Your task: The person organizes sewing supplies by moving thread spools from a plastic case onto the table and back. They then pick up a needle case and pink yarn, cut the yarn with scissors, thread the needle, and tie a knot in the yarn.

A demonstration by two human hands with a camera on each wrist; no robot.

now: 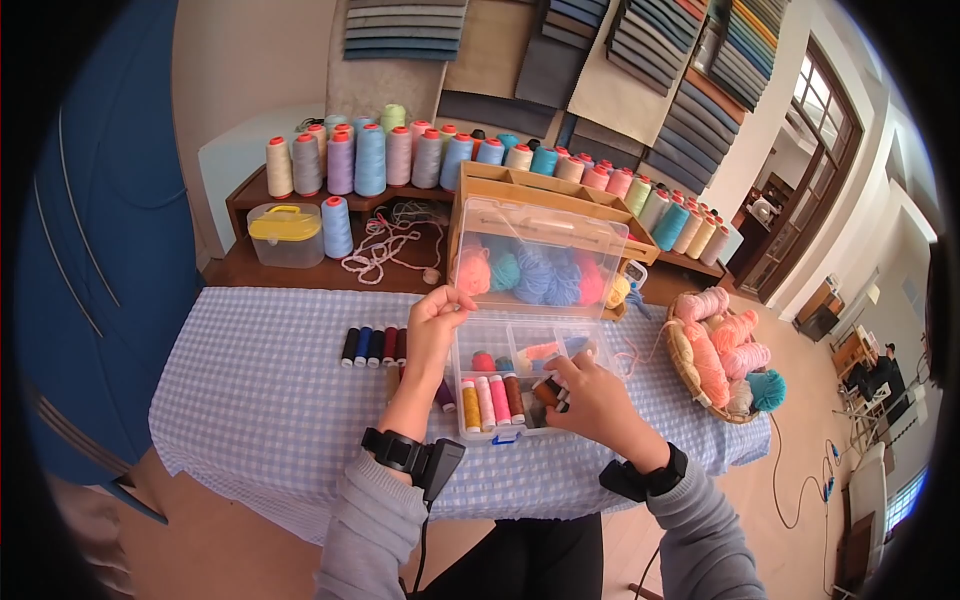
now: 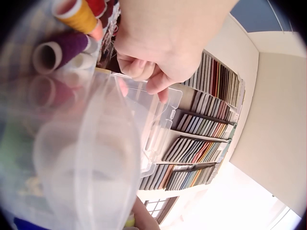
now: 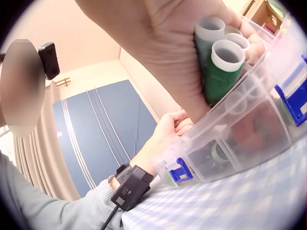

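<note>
Cloth-covered table (image 1: 270,400) in blue-and-white check, clear divided box (image 1: 482,437), row of dark spools (image 1: 376,346), yarn-filled basket (image 1: 688,374).

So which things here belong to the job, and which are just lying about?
Seemingly in the job:
clear box
spools inside it
green spool in the right hand
probably the spool row

Seemingly lying about:
yarn basket
large thread cones
yellow-lidded tub
fabric samples

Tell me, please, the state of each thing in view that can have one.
Clear box: open
Box lid: raised, left hand at its edge
Blue latches: unfastened
Green spool: held in the right hand
Thread cones: upright
Yellow-lidded tub: closed
Yarn strands: loose, tangled
Basket: filled with yarn skeins
</note>
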